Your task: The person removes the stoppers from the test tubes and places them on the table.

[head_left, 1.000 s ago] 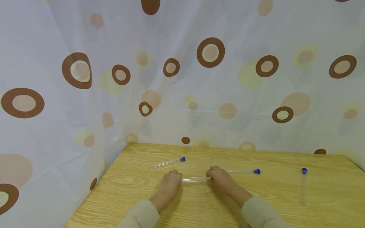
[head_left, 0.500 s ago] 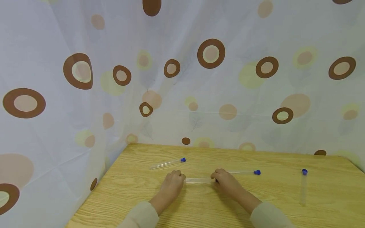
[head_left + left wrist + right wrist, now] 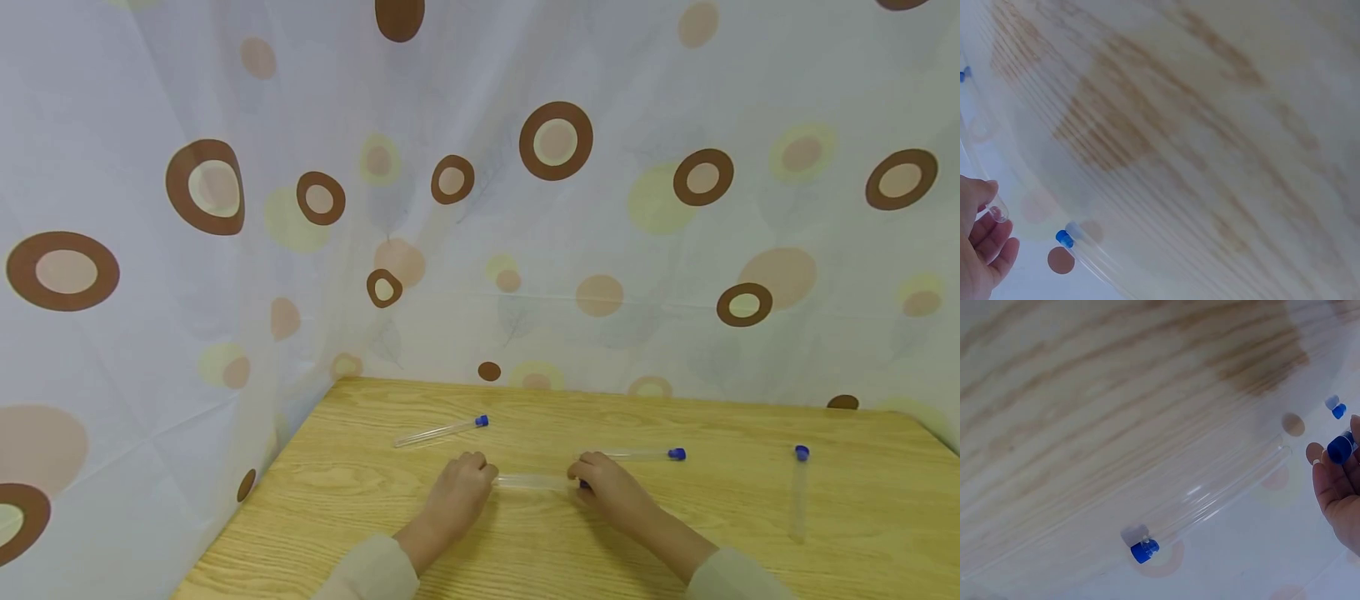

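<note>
A clear test tube (image 3: 532,482) lies crosswise between my two hands in the head view. My left hand (image 3: 459,493) pinches its rounded end (image 3: 999,212), thumb on one side and fingers on the other in the left wrist view. At the other end, the fingers of my right hand (image 3: 611,493) hold the tube by its dark blue cap (image 3: 1340,449). Just behind the right hand a second capped tube (image 3: 637,455) rests on the table, its far left end hidden by that hand.
Another blue-capped tube (image 3: 437,432) lies slanted at the back left of the wooden table (image 3: 360,517). Far to the right, one more tube (image 3: 798,502) points toward me, cap away. A patterned curtain (image 3: 450,333) borders the table's back and left.
Both hands have shifted a little to the right and toward me, with the tube between them. The held tube's blue cap now shows at the right hand. The other tubes lie still.
</note>
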`<state>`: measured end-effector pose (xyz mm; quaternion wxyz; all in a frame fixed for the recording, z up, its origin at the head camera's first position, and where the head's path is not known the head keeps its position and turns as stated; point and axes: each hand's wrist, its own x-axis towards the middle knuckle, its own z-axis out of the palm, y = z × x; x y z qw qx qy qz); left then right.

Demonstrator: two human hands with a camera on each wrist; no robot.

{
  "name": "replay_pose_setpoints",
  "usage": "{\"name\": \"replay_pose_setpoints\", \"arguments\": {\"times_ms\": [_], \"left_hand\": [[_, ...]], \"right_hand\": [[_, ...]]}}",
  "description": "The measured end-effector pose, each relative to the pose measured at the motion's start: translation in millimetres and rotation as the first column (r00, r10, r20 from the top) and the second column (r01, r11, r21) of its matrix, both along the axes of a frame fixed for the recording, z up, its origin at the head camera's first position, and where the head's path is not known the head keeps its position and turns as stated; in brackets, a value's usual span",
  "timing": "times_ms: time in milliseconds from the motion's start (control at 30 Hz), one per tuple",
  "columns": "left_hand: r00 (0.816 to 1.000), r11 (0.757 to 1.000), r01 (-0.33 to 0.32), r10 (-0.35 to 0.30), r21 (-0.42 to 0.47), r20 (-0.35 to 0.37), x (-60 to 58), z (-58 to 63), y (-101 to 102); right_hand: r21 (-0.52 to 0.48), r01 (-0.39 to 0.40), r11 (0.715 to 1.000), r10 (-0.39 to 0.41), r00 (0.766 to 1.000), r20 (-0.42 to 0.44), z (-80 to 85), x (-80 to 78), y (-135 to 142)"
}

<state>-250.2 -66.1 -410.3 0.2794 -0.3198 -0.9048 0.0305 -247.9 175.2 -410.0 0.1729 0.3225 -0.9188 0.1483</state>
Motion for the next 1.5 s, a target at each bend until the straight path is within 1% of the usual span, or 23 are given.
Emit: {"name": "replay_pose_setpoints", "arguments": {"times_ms": [167,300,367,533,600,767,933,1167,1367,1433,1500], "left_hand": [[1.0,1.0,0.023,-0.023,-0.007,0.007,0.1,-1.7,1.8],[0.999,0.999,0.054,-0.054,0.007,0.001,1.1,-1.3,4.2],[0.997,0.997,0.074,-0.074,0.018,-0.015,1.0,-1.8,5.5],[0.993,0.994,0.105,-0.104,0.024,-0.051,2.0,-2.9,7.7],[0.993,0.994,0.107,-0.106,0.023,-0.056,2.6,-3.1,8.1],[0.994,0.994,0.104,-0.103,0.017,-0.044,3.8,-3.3,8.8],[0.994,0.994,0.105,-0.104,0.012,-0.042,4.8,-3.8,9.3],[0.991,0.994,0.112,-0.11,0.017,-0.07,5.6,-3.7,9.3],[0.988,0.992,0.126,-0.123,0.019,-0.097,6.4,-4.4,9.0],[0.988,0.993,0.118,-0.116,0.016,-0.098,6.1,-5.1,8.8],[0.99,0.993,0.113,-0.111,0.016,-0.081,6.1,-5.7,8.5]], "right_hand": [[-0.033,-0.012,0.999,0.013,1.0,0.019,0.8,4.6,6.0],[-0.056,-0.012,0.998,0.012,1.0,-0.001,1.3,8.9,9.9],[-0.051,-0.005,0.999,0.005,1.0,-0.014,1.0,10.5,11.8],[-0.037,-0.002,0.999,0.001,1.0,-0.004,0.5,13.3,17.3],[-0.04,-0.01,0.999,0.009,1.0,-0.019,0.2,13.9,19.4],[-0.044,-0.027,0.999,0.024,0.999,-0.049,-1.1,14.0,23.9],[-0.038,-0.028,0.999,0.027,0.999,-0.043,-2.3,14.9,27.5],[-0.048,-0.04,0.998,0.039,0.999,-0.019,-1.5,17.6,31.5],[-0.056,-0.048,0.997,0.046,0.998,-0.046,0.0,20.9,34.5],[-0.053,-0.053,0.997,0.05,0.997,-0.052,-0.2,22.1,35.4],[-0.051,-0.055,0.997,0.052,0.997,-0.057,-0.5,23.4,36.3]]}}
